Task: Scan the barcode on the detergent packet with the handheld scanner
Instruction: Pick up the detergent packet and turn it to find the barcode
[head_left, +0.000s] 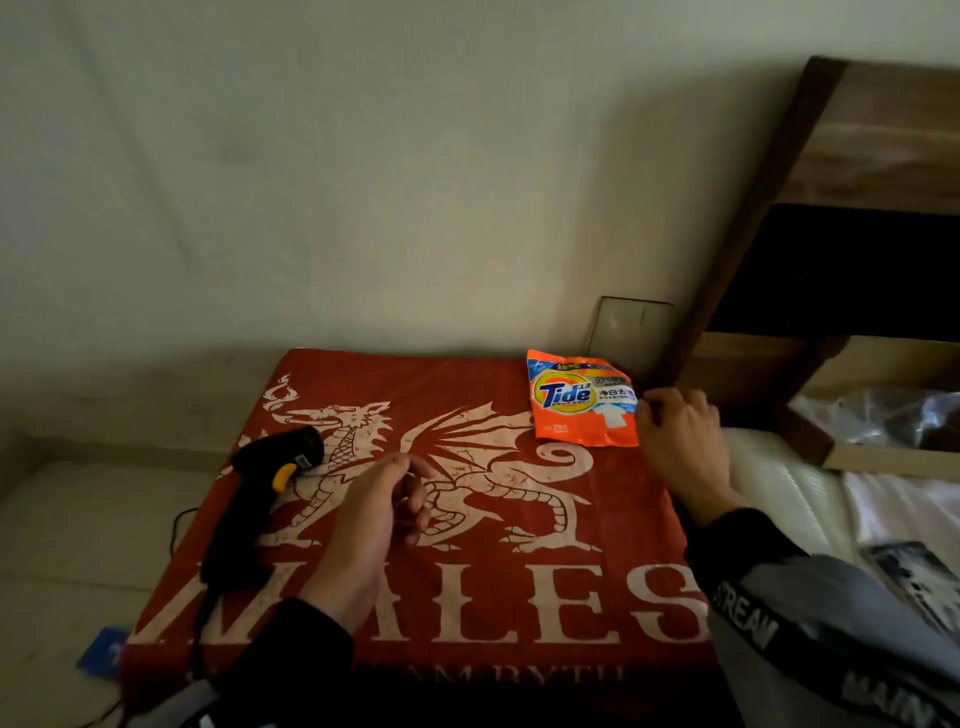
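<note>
Detergent packet: the orange Tide detergent packet (583, 397) lies front side up at the far right corner of the red Wales dragon flag (597, 525) that covers the surface. No barcode shows on this face, so it is most likely on the underside.
Right hand: your right hand (678, 439) is at the packet's right edge, its fingers (655, 410) curled and touching that edge. You cannot tell from here whether they have pinched it yet.
Scanner: the black handheld scanner (260, 493) with its yellow trigger lies near the flag's left edge, well apart from the packet, its cable trailing off toward the near left corner.
Left hand: your left hand (371, 512) hovers just right of the scanner, fingers loosely bent and holding nothing.
Step in hand: probably picking up the packet; nothing has been scanned.
How to do it well: pinch the edge firmly, since the soft pouch will sag, and turn it over to find the barcode. Pull that panel flat, because creases break the bars. Take the scanner by its handle, mind the cable, and aim squarely.
</note>
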